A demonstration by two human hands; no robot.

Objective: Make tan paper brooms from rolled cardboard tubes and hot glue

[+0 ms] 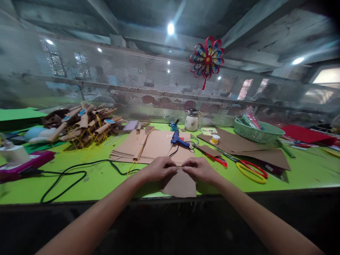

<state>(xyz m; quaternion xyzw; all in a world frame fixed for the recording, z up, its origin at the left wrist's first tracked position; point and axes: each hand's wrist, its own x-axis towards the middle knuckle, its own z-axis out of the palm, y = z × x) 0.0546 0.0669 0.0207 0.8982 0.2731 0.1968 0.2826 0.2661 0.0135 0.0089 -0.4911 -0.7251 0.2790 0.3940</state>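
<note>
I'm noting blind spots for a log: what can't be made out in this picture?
All in the head view:
Far edge of the small brown sheet: partly hidden by the left hand and right hand.
Left end of the purple power strip: cut off by the left edge.
Bottom of the green basket: hidden by its wall.
Things behind the mesh screen: blurred.

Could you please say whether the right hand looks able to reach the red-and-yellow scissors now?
Likely yes: the scissors lie to the right of the right hand, handles uncovered, though it would first need to release the brown paper.
</note>
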